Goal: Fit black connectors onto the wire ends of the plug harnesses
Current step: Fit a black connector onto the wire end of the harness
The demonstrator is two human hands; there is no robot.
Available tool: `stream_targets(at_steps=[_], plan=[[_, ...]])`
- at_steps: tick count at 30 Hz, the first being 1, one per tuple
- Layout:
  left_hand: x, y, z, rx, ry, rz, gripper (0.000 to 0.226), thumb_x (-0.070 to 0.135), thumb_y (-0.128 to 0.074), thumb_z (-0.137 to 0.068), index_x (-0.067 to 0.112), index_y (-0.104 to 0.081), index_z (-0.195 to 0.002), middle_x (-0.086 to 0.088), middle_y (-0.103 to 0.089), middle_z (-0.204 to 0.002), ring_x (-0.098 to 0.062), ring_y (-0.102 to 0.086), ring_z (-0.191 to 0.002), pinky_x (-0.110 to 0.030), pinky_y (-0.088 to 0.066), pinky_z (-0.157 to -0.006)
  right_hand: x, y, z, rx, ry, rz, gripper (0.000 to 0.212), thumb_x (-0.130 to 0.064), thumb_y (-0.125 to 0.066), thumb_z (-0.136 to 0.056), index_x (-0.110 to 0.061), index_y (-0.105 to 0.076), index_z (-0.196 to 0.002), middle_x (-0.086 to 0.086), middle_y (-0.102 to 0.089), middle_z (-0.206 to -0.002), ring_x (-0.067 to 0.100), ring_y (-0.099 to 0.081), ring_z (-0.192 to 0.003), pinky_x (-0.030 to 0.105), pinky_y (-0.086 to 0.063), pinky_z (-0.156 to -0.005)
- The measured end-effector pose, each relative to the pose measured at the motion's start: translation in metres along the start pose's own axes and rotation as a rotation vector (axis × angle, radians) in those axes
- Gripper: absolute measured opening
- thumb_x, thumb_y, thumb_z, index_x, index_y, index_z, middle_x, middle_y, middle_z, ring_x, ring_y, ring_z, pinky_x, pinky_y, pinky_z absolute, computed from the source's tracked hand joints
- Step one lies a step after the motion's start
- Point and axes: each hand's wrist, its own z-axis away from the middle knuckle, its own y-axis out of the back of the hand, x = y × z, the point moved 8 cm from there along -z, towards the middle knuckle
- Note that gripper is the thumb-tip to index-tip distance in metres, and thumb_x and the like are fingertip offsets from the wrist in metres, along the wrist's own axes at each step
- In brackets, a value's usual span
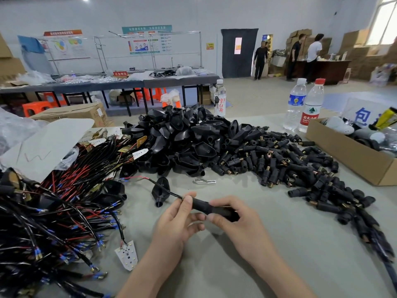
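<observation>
The black connector (pixel 214 208) is up off the table (pixel 279 244), held crosswise between both hands, low centre of the view. The right hand (pixel 238 222) is wrapped around its body, thumb and fingers clamped on. The left hand (pixel 180 216) pinches the wire (pixel 171 192) right where it meets the connector's mouth, thumb on top. The hands are close together, almost touching across the connector.

The wire runs up and left through a loose black housing (pixel 161 191) lying on the table, out to its red lead (pixel 137 179). How far the wire end sits inside the connector is hidden by the thumb, so I cannot tell.

Here's the danger. Push at an angle and the thin wire may buckle at the mouth instead of sliding in. Pinch too far back and it could kink. A terminal that only goes in part-way would likely pull out later.

Watch the housing too: a tug on the wire could drag it across the table, or snag it on the tangle of harnesses (pixel 53 211) at the left. The big connector pile (pixel 290 164) lies just beyond the right hand, so a wide elbow could scatter pieces. A small metal clip (pixel 205 181) lies near, just above the hands.
</observation>
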Motion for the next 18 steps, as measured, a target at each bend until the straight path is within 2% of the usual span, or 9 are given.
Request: stream_targets(at_steps=[6, 8, 10, 14, 18], plan=[[0.002, 0.011, -0.004, 0.14, -0.018, 0.062, 0.03, 0.028, -0.046, -0.102, 0.006, -0.065, -0.112, -0.01, -0.072, -0.087, -0.018, -0.064, -0.065, -0.029, -0.056, -0.057, -0.01, -0.009, 0.004, -0.033, 0.202, 0.233, 0.022, -0.025, -0.075, -0.086, -0.042, -0.068, -0.099, -0.027, -0.056, -0.119, 0.001, -0.052, -0.12, 0.011, -0.036, -0.099], [0.007, 0.012, -0.004, 0.161, -0.053, 0.047, 0.025, 0.025, -0.047, -0.102, 0.008, -0.064, -0.108, -0.009, -0.072, -0.09, -0.019, -0.063, -0.07, -0.03, -0.055, -0.059, -0.011, -0.01, 0.005, -0.031, 0.227, 0.266, 0.02, -0.026, -0.074, -0.087, -0.043, -0.068, -0.097, -0.03, -0.05, -0.13, -0.002, -0.048, -0.126, 0.01, -0.033, -0.103], [0.012, 0.015, -0.004, 0.187, -0.078, 0.006, 0.023, 0.025, -0.05, -0.1, 0.01, -0.066, -0.105, -0.009, -0.069, -0.094, -0.019, -0.06, -0.08, -0.032, -0.053, -0.067, -0.01, -0.008, 0.005, -0.021, 0.186, 0.236, 0.022, -0.026, -0.076, -0.086, -0.045, -0.069, -0.094, -0.035, -0.045, -0.136, -0.009, -0.044, -0.128, 0.005, -0.03, -0.103], [0.016, 0.02, -0.003, 0.196, -0.105, -0.021, 0.019, 0.022, -0.055, -0.097, 0.015, -0.069, -0.107, 0.002, -0.07, -0.087, -0.009, -0.064, -0.081, -0.029, -0.052, -0.073, -0.011, -0.004, 0.004, -0.017, 0.163, 0.155, 0.035, -0.016, -0.077, -0.084, -0.042, -0.068, -0.105, -0.033, -0.053, -0.126, -0.011, -0.048, -0.121, 0.0, -0.029, -0.096], [0.017, 0.023, -0.004, 0.232, -0.109, 0.016, 0.011, 0.02, -0.055, -0.098, 0.018, -0.066, -0.095, 0.004, -0.068, -0.085, -0.013, -0.064, -0.08, -0.032, -0.051, -0.073, -0.013, -0.003, 0.005, -0.03, 0.176, 0.155, 0.041, -0.009, -0.077, -0.083, -0.038, -0.066, -0.11, -0.029, -0.054, -0.122, -0.008, -0.05, -0.121, 0.0, -0.029, -0.096]])
